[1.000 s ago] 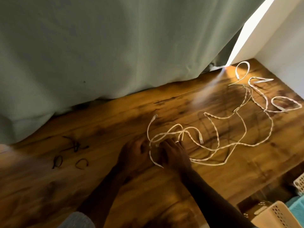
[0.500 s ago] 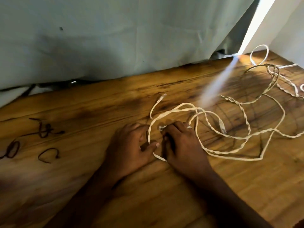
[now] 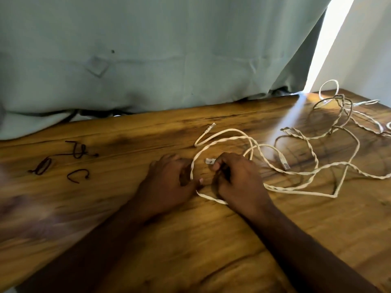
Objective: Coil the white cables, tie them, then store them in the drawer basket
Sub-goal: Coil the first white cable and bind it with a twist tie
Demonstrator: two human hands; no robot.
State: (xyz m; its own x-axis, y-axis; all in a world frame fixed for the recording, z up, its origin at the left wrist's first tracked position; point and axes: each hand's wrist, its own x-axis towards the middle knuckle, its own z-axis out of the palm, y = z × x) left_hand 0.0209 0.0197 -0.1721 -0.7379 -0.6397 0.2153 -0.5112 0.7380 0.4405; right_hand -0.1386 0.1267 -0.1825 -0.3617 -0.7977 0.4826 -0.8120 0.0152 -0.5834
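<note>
Two hands, side by side on the wooden table [image 3: 211,240]. Left hand [image 3: 169,182]: fingers curled, pinching a strand of the white cables [image 3: 296,172] at the loop's left edge. Right hand [image 3: 239,178]: fingers curled round a cable end, its clear plug [image 3: 210,161] jutting out just past the fingertips. The cables sprawl uncoiled from the hands to the table's far right corner; three plugs visible. Three black ties [image 3: 61,163], far left, well apart from the hands. One pale green curtain [image 3: 169,49] behind.

White cables [image 3: 296,172], dark ties [image 3: 77,176]; brown wood-grain table [image 3: 190,240]; pale grey-green curtain [image 3: 169,49]
</note>
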